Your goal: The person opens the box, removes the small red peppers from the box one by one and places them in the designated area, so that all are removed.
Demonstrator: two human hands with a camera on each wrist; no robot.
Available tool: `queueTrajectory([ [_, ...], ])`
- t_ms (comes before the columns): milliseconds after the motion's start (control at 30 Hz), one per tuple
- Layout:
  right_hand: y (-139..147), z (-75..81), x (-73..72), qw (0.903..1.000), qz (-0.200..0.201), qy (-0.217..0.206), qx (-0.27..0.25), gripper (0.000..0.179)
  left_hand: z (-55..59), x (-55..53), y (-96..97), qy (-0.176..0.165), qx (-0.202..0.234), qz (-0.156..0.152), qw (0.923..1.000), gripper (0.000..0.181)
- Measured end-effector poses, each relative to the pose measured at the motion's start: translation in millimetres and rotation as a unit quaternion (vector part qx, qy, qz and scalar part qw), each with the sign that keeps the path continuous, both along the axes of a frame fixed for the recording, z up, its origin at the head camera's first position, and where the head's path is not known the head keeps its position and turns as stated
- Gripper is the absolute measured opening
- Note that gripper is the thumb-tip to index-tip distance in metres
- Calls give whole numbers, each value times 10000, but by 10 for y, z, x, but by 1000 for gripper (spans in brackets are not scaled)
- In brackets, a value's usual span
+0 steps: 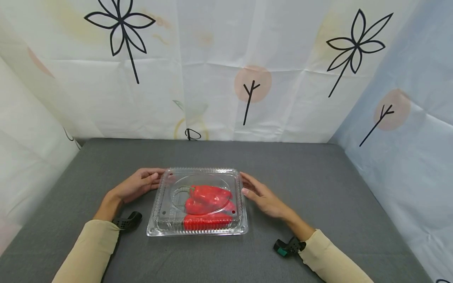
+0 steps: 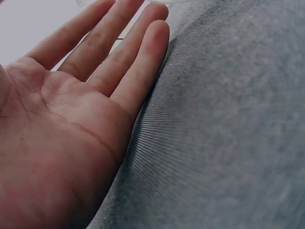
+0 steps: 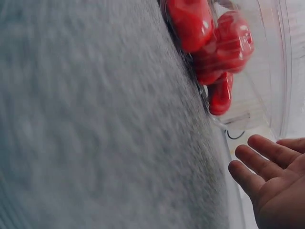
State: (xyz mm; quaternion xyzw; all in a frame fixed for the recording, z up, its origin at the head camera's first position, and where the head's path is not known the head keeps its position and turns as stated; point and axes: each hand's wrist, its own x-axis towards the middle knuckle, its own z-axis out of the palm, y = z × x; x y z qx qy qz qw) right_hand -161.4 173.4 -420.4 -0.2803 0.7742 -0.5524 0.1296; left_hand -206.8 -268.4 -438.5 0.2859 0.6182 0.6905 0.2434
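A clear plastic clamshell container [image 1: 198,233] sits on the grey table, its lid down over several red peppers [image 1: 211,196], one with a green stem showing. At its far left corner is my left hand [image 1: 139,184], fingers extended and tips overlapping the lid's edge; the left wrist view shows the palm and nearly straight fingers [image 2: 121,62]. My right hand [image 1: 267,198] lies along the right side, fingertips right at the container wall. From the right wrist, loosely spread fingers [image 3: 264,162] appear below the peppers [image 3: 190,24], which show through the clear wall.
Grey cloth covers the table [image 1: 301,169]. A white patterned curtain [image 1: 212,78] hangs behind its back edge, with more curtain at both sides. Dark straps with small devices are on the left wrist [image 1: 129,221] and right wrist [image 1: 290,247].
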Motion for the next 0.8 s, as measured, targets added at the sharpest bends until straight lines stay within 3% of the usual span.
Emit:
queueTrajectory([
  [133,-28,-12,10,9988,53,-363,-312,70,-21,17,6,213,-163,-45,9996,39],
  [233,-36,-30,11,9981,79,-396,-456,73,-25,25,22,335,-304,6,9990,40],
  [633,-46,-172,-20,9940,301,-477,-938,70,-53,52,64,188,-152,180,9995,40],
  [800,-59,-181,-21,9924,340,-496,-1075,69,-78,44,58,269,45,30,9996,41],
])
